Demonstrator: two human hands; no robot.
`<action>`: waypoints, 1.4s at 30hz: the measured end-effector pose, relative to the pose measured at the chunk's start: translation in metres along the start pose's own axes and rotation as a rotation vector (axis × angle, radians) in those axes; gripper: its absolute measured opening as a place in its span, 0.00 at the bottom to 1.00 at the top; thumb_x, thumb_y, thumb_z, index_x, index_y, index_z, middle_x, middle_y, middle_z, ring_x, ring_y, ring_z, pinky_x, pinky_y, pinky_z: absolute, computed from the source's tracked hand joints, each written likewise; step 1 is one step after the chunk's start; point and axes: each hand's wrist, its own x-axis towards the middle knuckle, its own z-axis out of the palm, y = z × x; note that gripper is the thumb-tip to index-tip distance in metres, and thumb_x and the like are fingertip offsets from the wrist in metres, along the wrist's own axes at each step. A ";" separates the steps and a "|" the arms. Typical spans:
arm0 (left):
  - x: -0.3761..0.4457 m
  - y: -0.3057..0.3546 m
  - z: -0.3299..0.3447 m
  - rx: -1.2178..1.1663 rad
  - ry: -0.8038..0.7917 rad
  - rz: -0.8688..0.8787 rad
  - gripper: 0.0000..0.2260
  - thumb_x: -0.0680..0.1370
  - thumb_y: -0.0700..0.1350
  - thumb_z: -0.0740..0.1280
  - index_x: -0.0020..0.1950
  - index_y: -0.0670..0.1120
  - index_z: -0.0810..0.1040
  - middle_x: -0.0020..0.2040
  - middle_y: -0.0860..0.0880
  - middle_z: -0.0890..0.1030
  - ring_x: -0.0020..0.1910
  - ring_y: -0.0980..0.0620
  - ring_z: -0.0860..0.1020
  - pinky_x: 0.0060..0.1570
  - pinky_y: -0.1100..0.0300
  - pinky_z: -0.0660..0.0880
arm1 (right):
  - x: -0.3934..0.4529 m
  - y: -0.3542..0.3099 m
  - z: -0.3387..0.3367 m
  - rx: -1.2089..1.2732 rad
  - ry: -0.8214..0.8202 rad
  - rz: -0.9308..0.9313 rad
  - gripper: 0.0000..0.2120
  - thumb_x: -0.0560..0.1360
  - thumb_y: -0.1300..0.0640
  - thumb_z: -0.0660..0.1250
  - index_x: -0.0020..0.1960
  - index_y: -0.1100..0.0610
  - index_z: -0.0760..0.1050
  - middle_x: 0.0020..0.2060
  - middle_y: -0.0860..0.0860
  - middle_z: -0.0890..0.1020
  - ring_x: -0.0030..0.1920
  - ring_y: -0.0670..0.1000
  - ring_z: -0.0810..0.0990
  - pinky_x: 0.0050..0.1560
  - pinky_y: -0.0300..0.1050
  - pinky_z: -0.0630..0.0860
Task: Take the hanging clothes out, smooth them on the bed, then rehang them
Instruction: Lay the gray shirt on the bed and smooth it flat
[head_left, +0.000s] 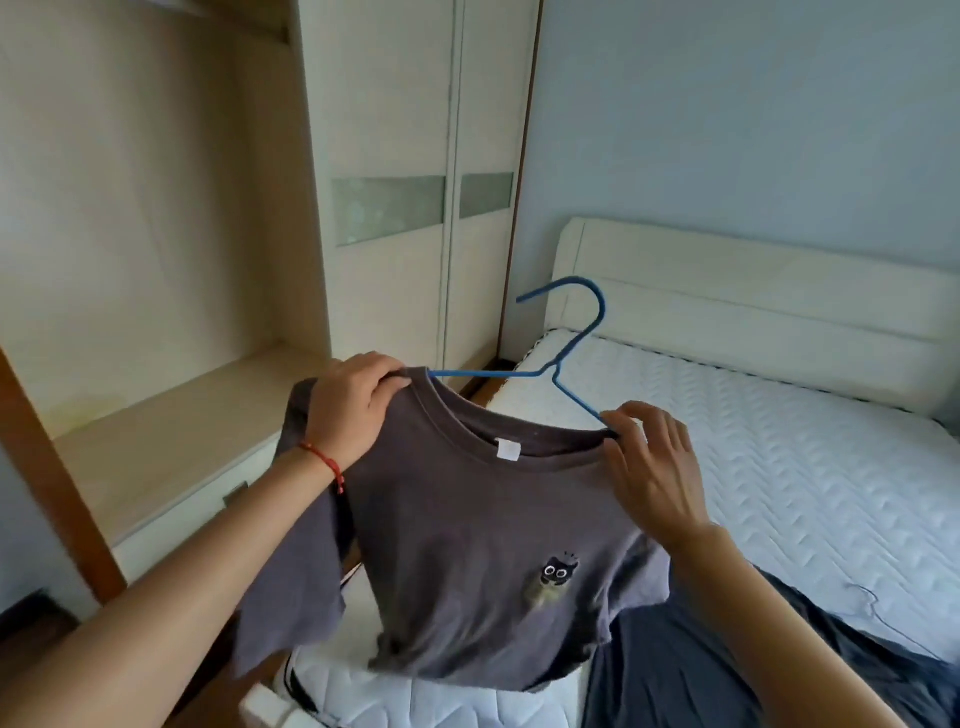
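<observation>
A grey T-shirt (467, 545) with a small cartoon print on the chest and a white neck label is hanging in the air over the near edge of the bed (779, 467), a blue wire hanger (566, 358) poking out of its collar. The left hand (353, 410) is gripping the shirt's shoulder; the right hand (649, 462) is pinching the collar by the hanger's arm. The white quilted mattress is lying beneath, dark clothing (675, 670) spread on it, a cream wardrobe (389, 156) standing open beside a pale blue wall (753, 104).
</observation>
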 end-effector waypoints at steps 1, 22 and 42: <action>0.008 -0.002 -0.011 -0.009 0.033 0.012 0.07 0.72 0.40 0.67 0.42 0.36 0.81 0.37 0.39 0.83 0.37 0.44 0.81 0.43 0.66 0.68 | 0.008 -0.004 -0.002 0.022 -0.085 0.104 0.14 0.74 0.56 0.58 0.59 0.57 0.69 0.51 0.58 0.76 0.48 0.59 0.77 0.52 0.50 0.70; 0.094 -0.052 -0.073 -0.353 -0.035 -0.100 0.08 0.75 0.42 0.66 0.50 0.40 0.81 0.48 0.41 0.83 0.50 0.43 0.79 0.52 0.55 0.73 | 0.103 -0.065 -0.068 -0.067 0.028 0.546 0.18 0.76 0.45 0.59 0.42 0.60 0.75 0.38 0.56 0.79 0.41 0.60 0.77 0.43 0.52 0.73; 0.075 -0.070 0.263 -0.169 -0.540 -0.360 0.07 0.75 0.42 0.66 0.48 0.40 0.81 0.48 0.42 0.83 0.49 0.43 0.79 0.49 0.57 0.71 | -0.040 0.154 0.148 0.232 -0.565 0.965 0.10 0.75 0.50 0.65 0.44 0.57 0.77 0.40 0.51 0.78 0.45 0.54 0.77 0.42 0.43 0.66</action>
